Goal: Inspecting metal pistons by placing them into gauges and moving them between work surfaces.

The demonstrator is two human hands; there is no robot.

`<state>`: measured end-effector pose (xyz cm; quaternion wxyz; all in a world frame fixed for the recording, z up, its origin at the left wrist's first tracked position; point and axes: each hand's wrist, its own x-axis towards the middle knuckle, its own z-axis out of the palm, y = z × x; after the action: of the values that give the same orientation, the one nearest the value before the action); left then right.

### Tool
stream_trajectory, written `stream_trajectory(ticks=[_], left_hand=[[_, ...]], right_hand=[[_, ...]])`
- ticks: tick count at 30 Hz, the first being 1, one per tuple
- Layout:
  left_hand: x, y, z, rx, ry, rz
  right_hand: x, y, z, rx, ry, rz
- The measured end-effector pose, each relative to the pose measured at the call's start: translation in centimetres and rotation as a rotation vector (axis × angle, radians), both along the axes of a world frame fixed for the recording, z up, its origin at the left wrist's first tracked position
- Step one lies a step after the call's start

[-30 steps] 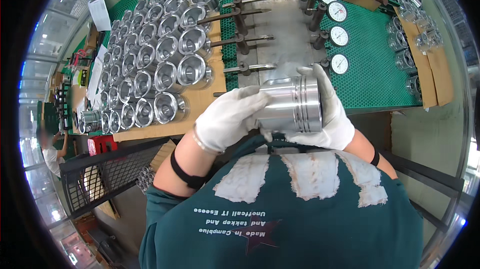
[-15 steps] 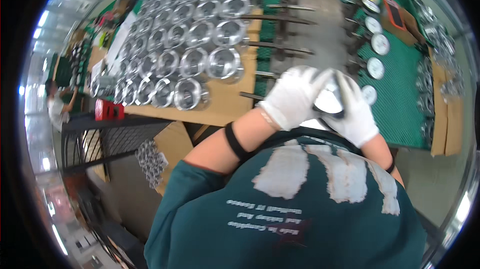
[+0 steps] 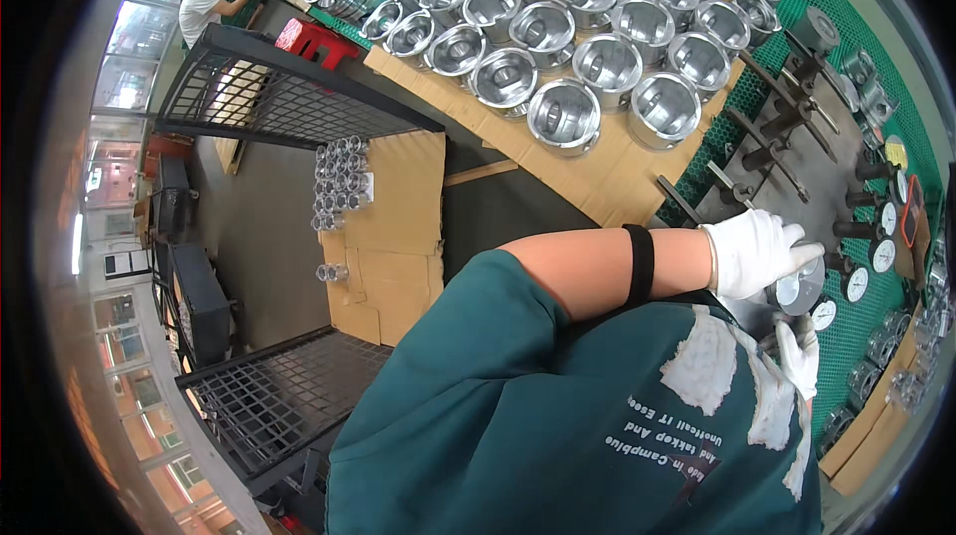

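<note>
My left hand (image 3: 747,248), in a white glove, has its fingers closed over the upper edge of a shiny metal piston (image 3: 803,288). Below it, my right hand (image 3: 799,356), gloved too, grips the same piston from its lower side; part of that hand is hidden. The piston is close to my body, by the front edge of the bench, with a smooth round face showing. Just beyond my hands stand dial gauges (image 3: 854,284) on dark stands and a grey metal plate (image 3: 732,201) carrying steel rods (image 3: 730,178).
Rows of pistons (image 3: 566,117) stand on cardboard (image 3: 609,198) at the bench's left. Green mesh matting (image 3: 846,331) covers the right side. A wire-mesh cart (image 3: 299,107) holds more pistons (image 3: 339,176) on cardboard. Farther off are a red stool (image 3: 317,41) and a person (image 3: 204,2).
My view has swung left, bringing the cart more fully into sight and shifting bench and hands rightward. Both hands stay on the piston, whose round face is now turned differently.
</note>
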<state>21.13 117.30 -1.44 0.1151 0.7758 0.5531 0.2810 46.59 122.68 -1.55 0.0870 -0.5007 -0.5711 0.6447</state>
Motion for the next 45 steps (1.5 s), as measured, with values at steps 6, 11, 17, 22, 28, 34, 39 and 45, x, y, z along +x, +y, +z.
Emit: stream_trajectory(ticks=[6, 11, 17, 22, 28, 34, 39, 45], left_hand=[[0.7, 1.6, 0.1, -0.083, -0.206, -0.105], [0.7, 2.5, 0.0, -0.115, -0.302, -0.118], [0.9, 3.0, 0.6, -0.155, -0.257, -0.071], [1.3, 3.4, 0.0, -0.14, -0.292, -0.06], [1.6, 3.4, 0.2, -0.133, -0.241, -0.034], [1.6, 3.1, 0.0, -0.137, -0.244, 0.005], [1.6, 3.1, 0.1, -0.132, -0.257, -0.01], [2.1, 3.0, 0.4, -0.128, -0.244, 0.019]], right_hand=[[-1.1, -2.2, 0.6, 0.012, -0.14, 0.011], [-2.3, -2.7, 0.3, -0.048, 0.132, 0.028], [-2.5, -3.0, -1.9, 0.289, 0.044, 0.024], [-2.2, -2.6, -1.0, 0.25, 0.041, 0.014], [-2.1, -2.8, -2.4, 0.251, 0.047, 0.02], [-2.4, -2.7, -2.1, 0.285, -0.015, 0.05], [-2.5, -2.5, -1.7, 0.276, -0.039, 0.06], [-2.1, -2.0, -0.3, 0.241, -0.077, 0.102]])
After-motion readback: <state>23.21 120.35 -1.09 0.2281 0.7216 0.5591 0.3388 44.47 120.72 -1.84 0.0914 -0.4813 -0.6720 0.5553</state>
